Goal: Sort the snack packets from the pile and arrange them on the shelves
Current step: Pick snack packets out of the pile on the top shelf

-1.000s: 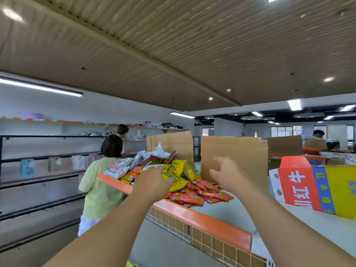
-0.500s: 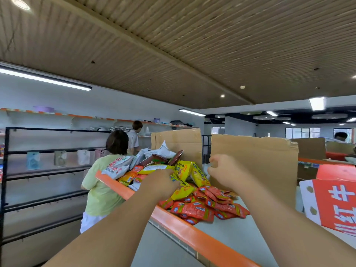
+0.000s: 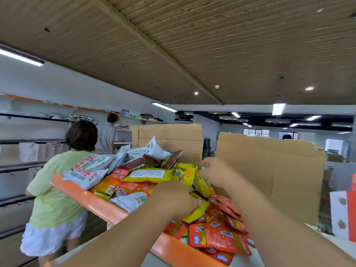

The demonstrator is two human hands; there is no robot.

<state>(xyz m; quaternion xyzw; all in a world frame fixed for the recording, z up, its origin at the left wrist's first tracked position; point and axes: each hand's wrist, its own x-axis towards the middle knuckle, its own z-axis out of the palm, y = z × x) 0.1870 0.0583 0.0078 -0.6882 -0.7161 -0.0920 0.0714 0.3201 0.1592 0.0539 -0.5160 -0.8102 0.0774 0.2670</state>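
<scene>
A pile of snack packets [image 3: 146, 176] lies on a white counter with an orange rim [image 3: 92, 201]: white, brown, yellow and several small red ones. My left hand [image 3: 173, 199] reaches into the pile and grips a yellow packet [image 3: 198, 211] at its near side. My right hand [image 3: 215, 172] is at the right edge of the pile, its fingers curled at the top of another yellow packet [image 3: 185, 173]; the pinch itself is blurred. Red packets [image 3: 217, 236] are spread under my right forearm.
Two cardboard sheets [image 3: 269, 170] stand upright behind the pile. A person in a yellow shirt [image 3: 55, 191] stands close at the left of the counter, another further back. Dark wall shelves [image 3: 21, 166] run along the left. A red-and-white carton [image 3: 342, 214] sits at the right.
The view has closed in on the pile and shifted left. My left hand has dug into the packets and taken hold of a yellow one; my right hand has come to the yellow packet's top.
</scene>
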